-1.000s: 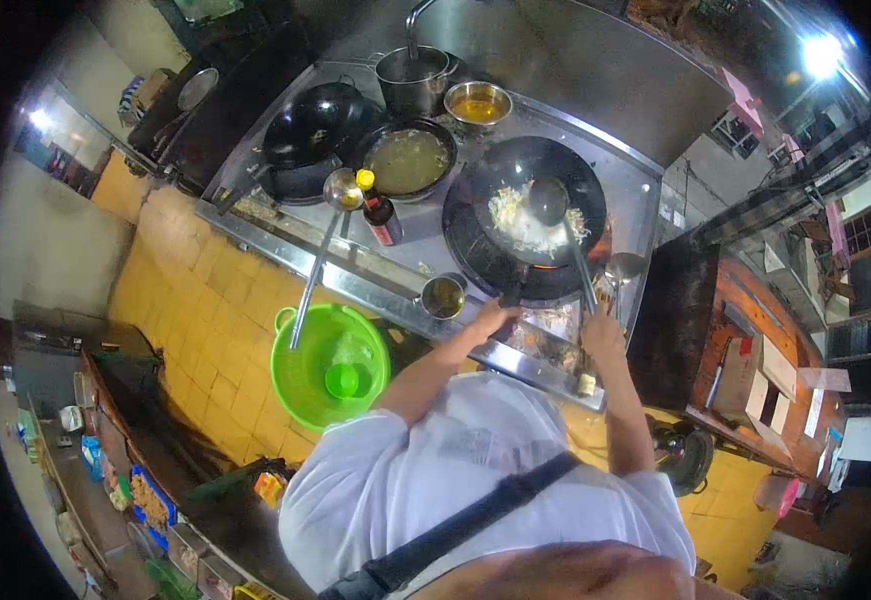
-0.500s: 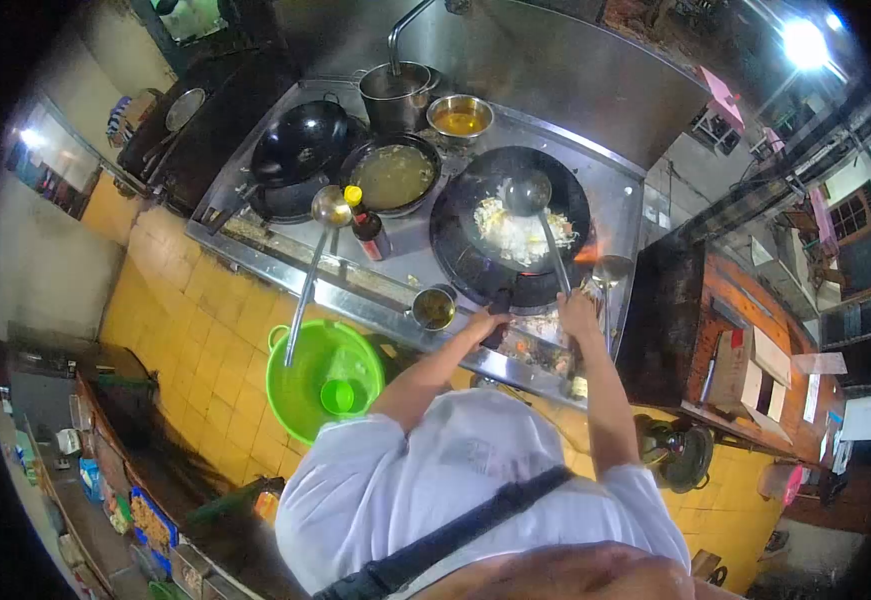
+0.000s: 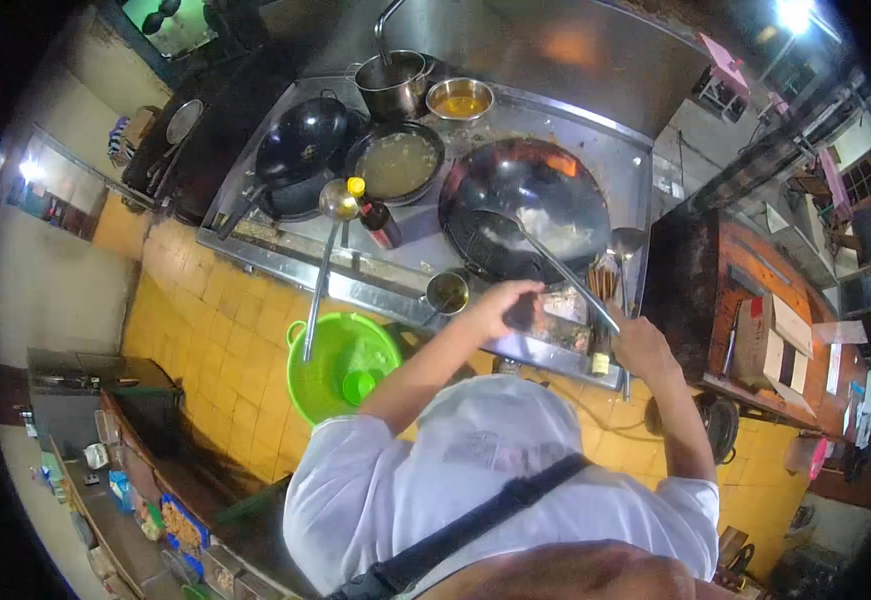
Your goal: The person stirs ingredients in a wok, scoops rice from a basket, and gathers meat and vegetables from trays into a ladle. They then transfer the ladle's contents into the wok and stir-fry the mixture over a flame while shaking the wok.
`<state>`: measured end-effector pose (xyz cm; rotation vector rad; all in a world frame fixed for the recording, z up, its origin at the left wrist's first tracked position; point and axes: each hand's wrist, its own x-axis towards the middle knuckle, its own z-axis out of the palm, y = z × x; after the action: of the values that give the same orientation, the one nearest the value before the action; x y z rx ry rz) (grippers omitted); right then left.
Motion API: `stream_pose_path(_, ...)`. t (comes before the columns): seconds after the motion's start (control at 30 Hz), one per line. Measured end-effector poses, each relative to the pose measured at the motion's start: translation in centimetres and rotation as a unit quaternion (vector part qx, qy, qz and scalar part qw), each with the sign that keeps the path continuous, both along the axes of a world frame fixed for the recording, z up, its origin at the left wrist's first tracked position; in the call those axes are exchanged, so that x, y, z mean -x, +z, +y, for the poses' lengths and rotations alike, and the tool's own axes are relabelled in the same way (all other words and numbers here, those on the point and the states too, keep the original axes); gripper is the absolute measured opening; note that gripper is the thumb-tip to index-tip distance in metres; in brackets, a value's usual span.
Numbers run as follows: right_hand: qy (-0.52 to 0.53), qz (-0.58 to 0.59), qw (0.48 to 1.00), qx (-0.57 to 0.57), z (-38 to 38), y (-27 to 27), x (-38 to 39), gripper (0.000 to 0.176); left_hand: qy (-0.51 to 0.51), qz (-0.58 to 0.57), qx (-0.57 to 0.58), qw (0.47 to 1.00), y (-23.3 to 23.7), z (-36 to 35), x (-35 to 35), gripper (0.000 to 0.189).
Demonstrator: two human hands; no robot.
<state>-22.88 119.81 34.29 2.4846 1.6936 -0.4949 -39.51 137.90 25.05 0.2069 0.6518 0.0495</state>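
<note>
Steel counter (image 3: 425, 250): wok (image 3: 530, 200) at right, tilted, pale food in it (ladle (image 3: 555, 268) rests inside). Left of it: soup pan (image 3: 395, 162), black wok (image 3: 305, 135). Rear: pot (image 3: 390, 85), bowl (image 3: 460, 98) of orange liquid. Front: bottle (image 3: 377, 218), cup (image 3: 446, 292). Second ladle (image 3: 338, 197) at front edge, handle down over green basin (image 3: 315, 385) on tiled floor (image 3: 205, 300).

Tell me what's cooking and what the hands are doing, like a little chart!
Left hand: fingers grip the wok by its handle
Right hand: holds the ladle, scoop end in the wok
Food: pale, in the wok
Stove: also bears a pan of soup, a pot, a bowl, a bottle
Floor: green basin
</note>
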Motion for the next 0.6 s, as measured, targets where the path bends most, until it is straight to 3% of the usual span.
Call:
stream_pose_path(0.03, -0.003, 0.024, 1.0, -0.004, -0.2, 0.0, 0.3, 0.047, -0.028, -0.02, -0.069, 0.997, -4.6, 1.1, 0.2, 0.016)
stream_pose_path(0.07, -0.006, 0.045, 0.999, -0.011, -0.2, 0.0, 0.4, 0.047, -0.027, -0.02, -0.069, 0.997, -3.6, 0.0, 0.4, 0.016)
stream_pose_path(0.13, -0.027, 0.002, 0.999, -0.021, -0.3, -1.2, 0.7, 0.047, -0.006, 0.171, -0.188, 0.967, -1.9, -4.1, 0.8, 0.015)
stream_pose_path(0.17, -0.048, -0.041, 0.998, -0.028, -0.2, -2.0, 0.9, 0.048, 0.031, 0.121, -0.161, 0.979, -3.7, -6.2, 0.8, 0.015)
stream_pose_path(0.2, -0.053, -0.034, 0.998, -0.025, -0.2, -2.9, 1.1, 0.048, -0.031, 0.099, -0.197, 0.975, 0.2, -7.8, 2.2, 0.015)
stream_pose_path(0.27, -0.068, -0.013, 0.996, -0.05, 0.4, -4.0, 1.2, 0.049, -0.06, 0.071, -0.097, 0.991, 2.5, -9.0, 2.9, 0.016)
stream_pose_path(0.33, -0.029, 0.003, 0.998, -0.058, 0.0, -3.8, 1.3, 0.05, -0.092, 0.084, -0.154, 0.98, 1.0, -5.9, 2.0, 0.015)
stream_pose_path(0.37, -0.029, 0.004, 0.998, -0.063, -0.1, -3.8, 1.2, 0.051, -0.074, 0.064, -0.112, 0.989, -0.3, -3.3, 1.3, 0.016)
stream_pose_path(0.4, -0.03, 0.004, 0.997, -0.07, 0.0, -3.7, 1.2, 0.051, -0.024, 0.06, -0.155, 0.986, -1.7, -1.4, 0.8, 0.016)
stream_pose_path(0.47, -0.056, 0.007, 0.997, -0.052, -0.2, -4.2, 1.9, 0.052, 0.004, 0.135, -0.241, 0.961, -3.2, -1.4, 0.6, 0.016)
stream_pose_path(0.53, -0.11, -0.036, 0.993, -0.025, 0.3, -5.4, 1.3, 0.053, 0.019, 0.09, -0.217, 0.972, -4.9, -5.2, 1.1, 0.013)
stream_pose_path(0.57, -0.115, -0.017, 0.993, 0.003, 0.7, -5.0, 1.4, 0.054, -0.018, 0.11, -0.209, 0.971, -0.5, -6.9, 1.9, 0.011)
stream_pose_path(0.6, -0.121, -0.02, 0.992, -0.003, 0.8, -4.6, 1.5, 0.054, -0.062, 0.08, -0.143, 0.984, 0.1, -8.0, 2.4, 0.012)
